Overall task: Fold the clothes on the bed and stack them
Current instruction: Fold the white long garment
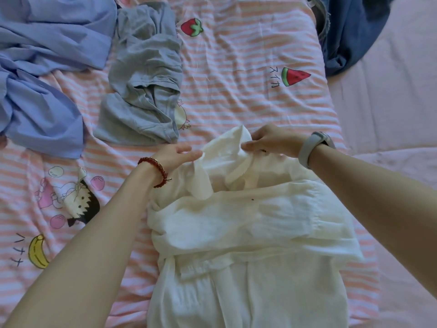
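A white garment point(248, 233) lies lengthwise on the striped bed cover, its sleeves folded across the body. At its far end my left hand point(176, 155), with a red bead bracelet on the wrist, pinches the left edge of the collar area. My right hand point(272, 140), with a pale wristband, pinches the raised fabric of the collar from the right. A crumpled grey garment point(144, 74) lies beyond my left hand. A rumpled lavender-blue garment point(45, 67) fills the far left. A dark blue denim garment point(350, 31) lies at the far right.
The pink-and-white striped bed cover point(236, 67) carries cartoon prints of fruit and a figure. A plain pink mattress surface point(390, 91) runs along the right side. Bare striped cover shows between the grey garment and the denim.
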